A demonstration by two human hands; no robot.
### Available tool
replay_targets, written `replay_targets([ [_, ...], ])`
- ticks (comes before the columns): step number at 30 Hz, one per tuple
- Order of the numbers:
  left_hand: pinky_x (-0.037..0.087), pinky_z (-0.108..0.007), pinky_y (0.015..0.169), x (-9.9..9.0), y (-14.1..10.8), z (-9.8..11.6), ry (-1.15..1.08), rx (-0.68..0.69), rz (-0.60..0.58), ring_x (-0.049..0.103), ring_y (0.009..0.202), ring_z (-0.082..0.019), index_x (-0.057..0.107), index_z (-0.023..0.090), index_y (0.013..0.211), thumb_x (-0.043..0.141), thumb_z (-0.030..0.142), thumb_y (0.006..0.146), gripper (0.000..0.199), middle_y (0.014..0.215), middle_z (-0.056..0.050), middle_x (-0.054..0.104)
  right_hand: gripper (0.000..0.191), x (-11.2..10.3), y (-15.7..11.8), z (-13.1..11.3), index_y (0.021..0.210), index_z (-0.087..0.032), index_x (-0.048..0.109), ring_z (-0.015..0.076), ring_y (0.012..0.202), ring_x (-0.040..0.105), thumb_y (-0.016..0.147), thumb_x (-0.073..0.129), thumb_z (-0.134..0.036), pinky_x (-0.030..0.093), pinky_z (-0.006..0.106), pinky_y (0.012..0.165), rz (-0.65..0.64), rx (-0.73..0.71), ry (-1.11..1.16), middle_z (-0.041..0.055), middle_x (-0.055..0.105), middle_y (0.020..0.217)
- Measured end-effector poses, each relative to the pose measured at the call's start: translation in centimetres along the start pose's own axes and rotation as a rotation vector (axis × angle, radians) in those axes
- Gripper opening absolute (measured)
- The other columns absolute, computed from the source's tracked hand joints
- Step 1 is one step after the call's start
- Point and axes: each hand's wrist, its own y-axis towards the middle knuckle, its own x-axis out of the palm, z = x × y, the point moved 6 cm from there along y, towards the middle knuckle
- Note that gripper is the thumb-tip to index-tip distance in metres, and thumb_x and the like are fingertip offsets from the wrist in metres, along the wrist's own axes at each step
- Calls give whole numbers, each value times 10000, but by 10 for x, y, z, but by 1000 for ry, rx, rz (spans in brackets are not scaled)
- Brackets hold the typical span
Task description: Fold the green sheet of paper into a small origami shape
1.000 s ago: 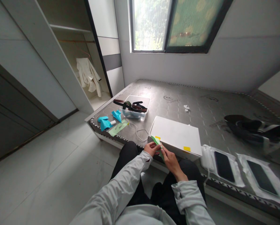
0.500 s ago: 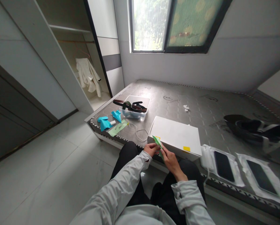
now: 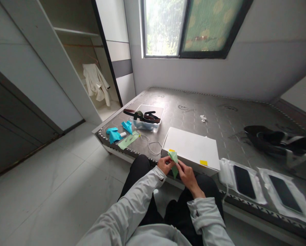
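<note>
Green paper (image 3: 173, 156), creased and only part of it in sight, is held up between the person's two hands, by the near edge of the mattress (image 3: 186, 119) and close to the front left corner of the white box (image 3: 192, 147). Each grip is narrow: the left hand (image 3: 165, 165) pinches the paper from one side, the right hand (image 3: 186, 174) from the other, with a strip hanging below the fingers. How many layers the left fingertips hold, I cannot tell, since they are partly hidden.

With nothing firm seen backing the paper, a crease pressed in mid-air could run crooked, most likely if the two pinches pull unevenly. Pulling too hard could tear a thin layer; loosening either pinch too soon could let the folds spring open. If both let go, the paper might drop between the knees to the floor. The box is near enough that a forward push could bend the upper end against it; whether they touch already, I cannot tell
</note>
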Motion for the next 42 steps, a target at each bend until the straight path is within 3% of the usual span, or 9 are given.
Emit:
replay_targets([
  [9,483,-227,627,1,-5,14,58,81,-1,607,720,-162,685,154,811,604,273,772,149,763,-35,656,403,3,-2,-1,1247,-193,609,256,859,719,904,443,-325,533,303,738,-38,-32,-8,75,752,983],
  [13,504,-244,696,0,-6,19,44,154,-11,602,863,-186,663,167,916,528,292,844,198,956,-79,630,420,0,-2,-1,1166,-212,670,265,808,719,941,359,-382,510,302,686,-6,-12,-67,65,761,871],
  [18,472,-310,876,-10,-6,22,69,193,159,593,977,-208,621,178,994,418,249,875,246,1003,-88,638,397,-8,-1,2,1106,-218,695,270,806,718,908,391,-380,505,306,682,96,52,-134,74,764,886],
  [21,482,-295,825,-15,-8,18,96,113,256,629,856,-194,609,193,947,419,308,903,226,905,-69,661,374,-18,-2,6,1069,-214,699,262,837,717,878,405,-346,511,306,712,230,121,-143,81,762,921],
  [26,499,-276,759,-7,-10,13,189,59,152,666,800,-211,629,205,1025,616,366,810,269,868,-67,698,362,-19,-2,7,1023,-212,699,261,841,717,865,400,-342,507,297,690,255,151,-157,89,759,886],
  [31,484,-305,880,-9,-5,11,96,43,97,663,958,-219,693,194,1054,496,240,836,298,1008,-72,728,338,-22,-2,8,1038,-210,679,238,789,708,859,418,-326,492,284,676,308,145,-91,67,751,843],
  [35,474,-306,927,-15,2,-2,-100,-62,88,625,1056,-215,752,189,921,482,94,654,392,1079,-45,725,362,-28,-2,12,1041,-219,684,198,638,648,821,402,-274,468,274,617,324,160,-31,25,724,763],
  [38,502,-264,775,-15,7,-21,-240,-199,108,646,899,-195,755,167,769,443,79,560,385,946,-52,744,387,-28,0,19,998,-219,710,193,607,610,791,388,-273,468,286,616,290,202,1,19,716,755],
  [42,394,-204,506,-9,11,-35,-324,-300,82,530,524,-117,730,136,722,449,108,542,335,628,-24,677,407,-24,5,23,1030,-211,710,225,865,653,722,449,-259,495,324,798,208,164,136,44,730,986],
])
